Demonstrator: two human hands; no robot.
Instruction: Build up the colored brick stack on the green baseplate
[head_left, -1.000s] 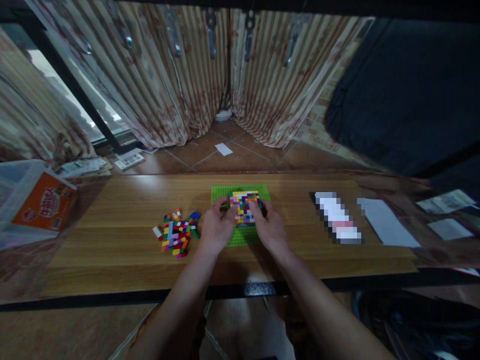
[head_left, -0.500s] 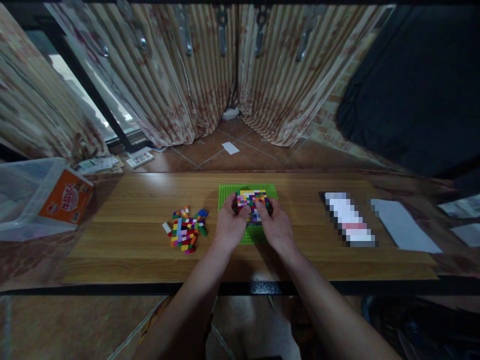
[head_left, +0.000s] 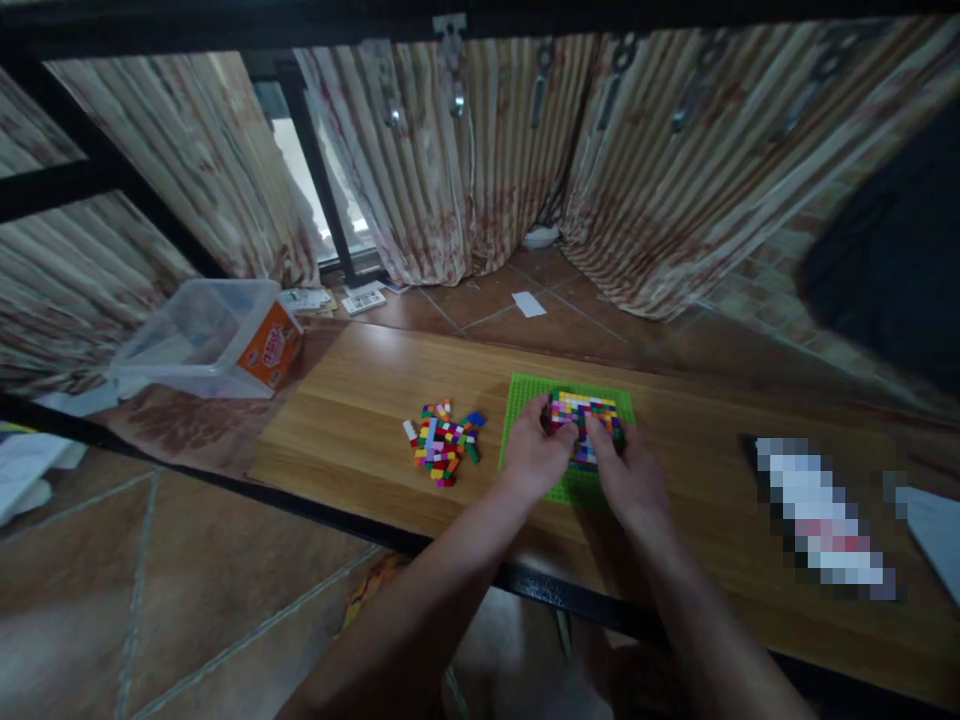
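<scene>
Both hands are wrapped round a block of multicoloured toy bricks [head_left: 586, 408] on the green studded baseplate [head_left: 529, 392]. My left hand [head_left: 538, 450] grips its left side, thumb resting over the near part. On the opposite side my right hand [head_left: 628, 462] holds it the same way, with the thumb on top. The fingers partly hide the block's sides, and I cannot tell whether it is fixed to the plate. Left of the baseplate lies a loose pile of small coloured bricks [head_left: 444, 445].
A clear plastic box [head_left: 202, 375] with an orange label stands at the table's left end. On the wooden table [head_left: 337, 430] to the right lies a pixelated flat object [head_left: 817, 515], with white paper [head_left: 930, 530] beyond it. A black rail [head_left: 540, 590] runs along the near edge.
The view has turned left and tilted, so everything sits further right and more of the plastic box shows. Both hands keep their hold on the brick block.
</scene>
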